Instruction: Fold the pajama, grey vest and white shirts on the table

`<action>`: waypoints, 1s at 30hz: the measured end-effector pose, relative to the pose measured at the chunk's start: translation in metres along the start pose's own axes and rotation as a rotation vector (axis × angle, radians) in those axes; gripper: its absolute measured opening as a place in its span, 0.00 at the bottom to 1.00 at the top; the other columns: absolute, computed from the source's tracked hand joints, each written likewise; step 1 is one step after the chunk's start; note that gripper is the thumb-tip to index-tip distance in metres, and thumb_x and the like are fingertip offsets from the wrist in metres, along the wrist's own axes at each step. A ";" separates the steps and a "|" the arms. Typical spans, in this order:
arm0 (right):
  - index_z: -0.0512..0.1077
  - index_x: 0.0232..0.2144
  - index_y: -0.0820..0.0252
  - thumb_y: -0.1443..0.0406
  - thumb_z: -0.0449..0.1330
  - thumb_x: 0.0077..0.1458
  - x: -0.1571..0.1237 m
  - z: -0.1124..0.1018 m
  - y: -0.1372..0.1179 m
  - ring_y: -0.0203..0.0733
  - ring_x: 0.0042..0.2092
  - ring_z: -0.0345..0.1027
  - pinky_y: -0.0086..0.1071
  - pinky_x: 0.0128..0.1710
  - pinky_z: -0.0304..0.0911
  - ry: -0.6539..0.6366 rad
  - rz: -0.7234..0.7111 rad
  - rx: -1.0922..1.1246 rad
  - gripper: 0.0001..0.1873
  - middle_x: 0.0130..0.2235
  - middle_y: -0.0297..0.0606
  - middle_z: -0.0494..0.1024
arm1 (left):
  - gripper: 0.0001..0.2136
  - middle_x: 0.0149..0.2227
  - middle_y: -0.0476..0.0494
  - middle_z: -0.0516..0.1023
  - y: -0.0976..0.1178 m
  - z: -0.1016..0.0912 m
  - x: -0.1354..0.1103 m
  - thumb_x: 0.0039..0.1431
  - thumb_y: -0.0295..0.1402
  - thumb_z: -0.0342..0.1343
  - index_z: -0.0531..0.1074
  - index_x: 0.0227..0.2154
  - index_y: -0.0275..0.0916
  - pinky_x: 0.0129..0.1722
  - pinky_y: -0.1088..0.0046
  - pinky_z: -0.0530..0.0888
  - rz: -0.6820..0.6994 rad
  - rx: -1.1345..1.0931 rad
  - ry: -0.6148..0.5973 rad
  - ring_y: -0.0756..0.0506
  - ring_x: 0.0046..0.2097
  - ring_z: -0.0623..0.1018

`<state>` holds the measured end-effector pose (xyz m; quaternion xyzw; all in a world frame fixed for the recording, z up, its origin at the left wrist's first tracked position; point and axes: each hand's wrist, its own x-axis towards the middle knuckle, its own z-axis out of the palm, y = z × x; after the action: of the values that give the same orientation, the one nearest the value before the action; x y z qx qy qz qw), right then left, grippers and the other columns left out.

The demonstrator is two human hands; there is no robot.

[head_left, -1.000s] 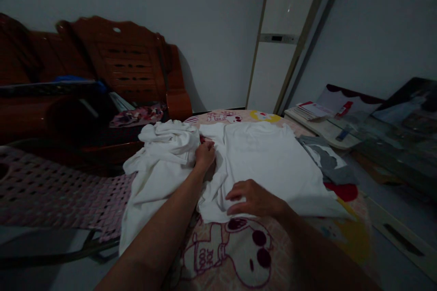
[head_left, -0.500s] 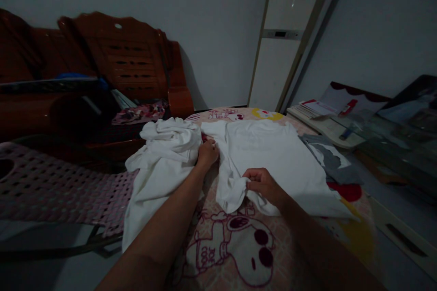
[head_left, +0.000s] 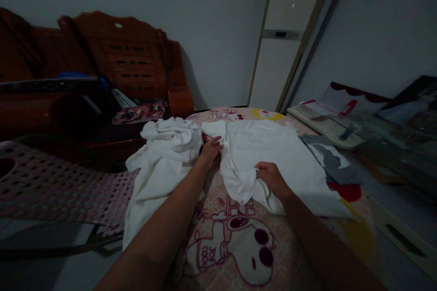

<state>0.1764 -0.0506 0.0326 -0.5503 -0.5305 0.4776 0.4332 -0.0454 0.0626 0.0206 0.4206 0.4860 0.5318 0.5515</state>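
Evidently the wooden bench (head_left: 129, 50) is the biggest thing before us, standing beyond the table toward 10 o'clock. Nearer, at 8 o'clock, we have a woven chair (head_left: 68, 191). Between us and the wall is the table, dressed in a printed cover (head_left: 287, 254), with a cartoon dog at 6 o'clock.

Our white shirt (head_left: 276, 141) lies at the centre of that clock, spread mostly flat, probably because the middle gives it the most support. A heap of white cloth (head_left: 167, 154) sits at 9 o'clock, its lower part draping down toward us; we judge it was put aside there to leave the shirt its space. At 3 o'clock a grey garment (head_left: 344, 175) lies flat by the shirt's far side.

Our right hand (head_left: 269, 176) pinches the shirt's near-left edge, bunching it and raising it a little, seemingly because fingertips suit such thin fabric. Our left hand (head_left: 210, 150) rests by the shirt's border at 9 o'clock, fingers partly extended; whether they grip any cloth, we cannot tell.
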 end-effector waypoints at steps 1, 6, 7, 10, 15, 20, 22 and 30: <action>0.71 0.21 0.61 0.64 0.58 0.39 0.001 -0.002 0.001 0.34 0.22 0.59 0.28 0.23 0.52 0.037 -0.024 -0.074 0.06 0.19 0.29 0.69 | 0.25 0.31 0.47 0.78 -0.001 0.000 0.001 0.40 0.25 0.63 0.76 0.47 0.34 0.35 0.74 0.73 -0.004 -0.051 0.005 0.50 0.31 0.76; 0.74 0.33 0.60 0.72 0.54 0.44 -0.005 -0.001 -0.006 0.43 0.37 0.71 0.35 0.38 0.64 0.311 -0.467 -0.569 0.14 0.34 0.41 0.78 | 0.18 0.25 0.47 0.78 -0.005 0.002 0.006 0.34 0.26 0.65 0.79 0.34 0.34 0.31 0.74 0.69 -0.044 -0.097 0.023 0.50 0.28 0.74; 0.75 0.35 0.60 0.73 0.53 0.46 -0.010 0.002 -0.010 0.44 0.39 0.71 0.36 0.41 0.64 0.318 -0.598 -0.645 0.14 0.37 0.42 0.78 | 0.17 0.26 0.47 0.78 -0.005 0.003 0.006 0.34 0.26 0.64 0.79 0.34 0.34 0.31 0.74 0.69 -0.036 -0.091 0.032 0.50 0.28 0.74; 0.74 0.32 0.60 0.70 0.54 0.57 -0.028 0.016 -0.023 0.42 0.36 0.70 0.34 0.39 0.63 0.061 -0.839 -0.842 0.08 0.32 0.42 0.77 | 0.17 0.27 0.46 0.79 -0.006 0.003 0.005 0.35 0.26 0.64 0.80 0.34 0.34 0.32 0.74 0.70 0.008 -0.052 0.049 0.50 0.29 0.74; 0.73 0.34 0.63 0.58 0.63 0.56 -0.052 0.038 -0.027 0.46 0.39 0.68 0.36 0.39 0.60 -0.331 -0.700 -1.218 0.12 0.36 0.44 0.75 | 0.20 0.28 0.46 0.79 -0.006 0.004 0.004 0.36 0.23 0.61 0.79 0.38 0.33 0.36 0.72 0.71 -0.001 0.007 0.066 0.49 0.29 0.74; 0.71 0.33 0.62 0.73 0.56 0.54 -0.048 0.041 -0.023 0.45 0.40 0.64 0.37 0.43 0.58 -0.291 -0.620 -1.280 0.05 0.38 0.45 0.73 | 0.25 0.35 0.42 0.81 0.003 0.002 0.006 0.39 0.23 0.55 0.78 0.45 0.32 0.40 0.70 0.73 0.124 0.112 0.173 0.46 0.35 0.77; 0.70 0.30 0.62 0.72 0.56 0.52 -0.045 0.039 -0.026 0.45 0.40 0.63 0.38 0.43 0.58 -0.267 -0.677 -1.153 0.04 0.37 0.45 0.73 | 0.26 0.38 0.42 0.81 0.008 -0.002 0.008 0.41 0.23 0.53 0.77 0.48 0.33 0.41 0.69 0.74 0.212 0.191 0.240 0.46 0.37 0.77; 0.66 0.32 0.59 0.59 0.55 0.59 -0.049 0.052 -0.040 0.33 0.28 0.58 0.28 0.28 0.54 -0.448 -0.241 0.021 0.09 0.27 0.30 0.67 | 0.26 0.35 0.44 0.79 0.027 -0.015 0.015 0.44 0.31 0.59 0.76 0.50 0.32 0.44 0.67 0.74 0.364 0.302 0.293 0.44 0.37 0.76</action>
<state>0.1197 -0.0983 0.0663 -0.3589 -0.6700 0.5380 0.3644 -0.0658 0.0788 0.0432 0.4970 0.5508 0.5988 0.3017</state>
